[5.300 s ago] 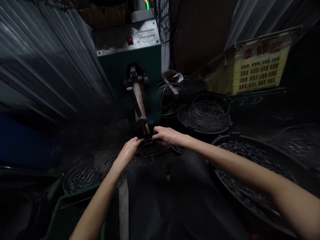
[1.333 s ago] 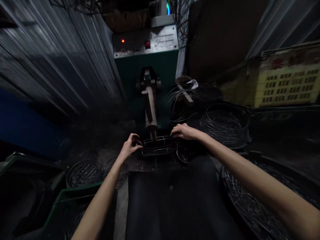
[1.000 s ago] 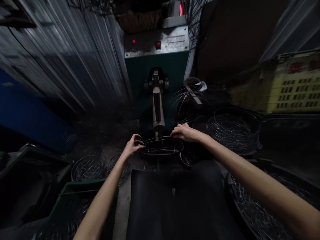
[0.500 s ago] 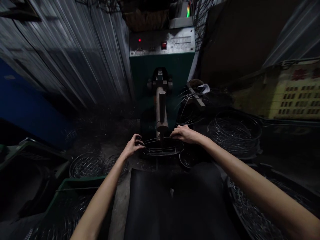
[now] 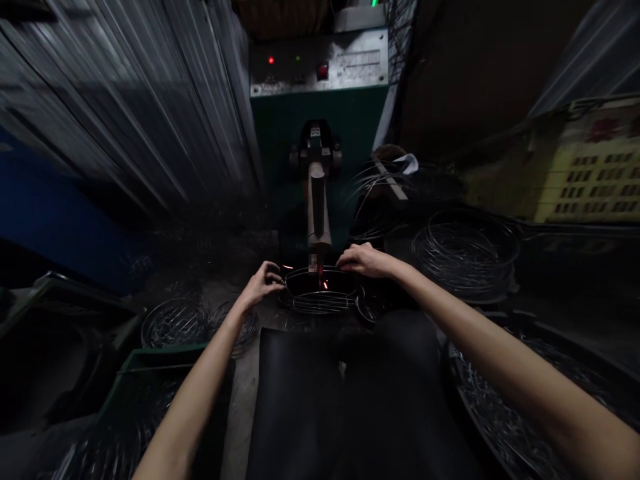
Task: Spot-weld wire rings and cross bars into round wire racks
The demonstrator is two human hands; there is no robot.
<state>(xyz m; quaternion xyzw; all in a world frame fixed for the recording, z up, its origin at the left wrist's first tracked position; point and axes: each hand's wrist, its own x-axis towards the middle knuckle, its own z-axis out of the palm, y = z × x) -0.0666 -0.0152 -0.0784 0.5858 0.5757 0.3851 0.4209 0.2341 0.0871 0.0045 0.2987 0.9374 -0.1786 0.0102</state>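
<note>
An oval wire basket frame [image 5: 320, 303] of thin metal rods sits under the arm of a spot welding machine [image 5: 318, 200]. My left hand [image 5: 261, 285] pinches its left end between thumb and fingers. At the upper right of the rim, my right hand [image 5: 367, 260] has its fingers closed on the wire. The welder's tip meets the far part of the frame, with a red glow and sparks [image 5: 325, 284] there. The exact contact point is dark and partly hidden.
Wire rings lie in a pile [image 5: 465, 257] at the right and in a smaller pile [image 5: 175, 323] at the left. A green crate [image 5: 145, 360] and a round tub [image 5: 453, 373] hold metal pieces. A yellow crate [image 5: 595, 180] stands far right. A dark apron [image 5: 345, 400] covers my lap.
Sparks and a red glow have appeared at the welder's tip, and a green light shows on the panel. Both hands keep hold of the wire frame, its near side tilted slightly differently.
</note>
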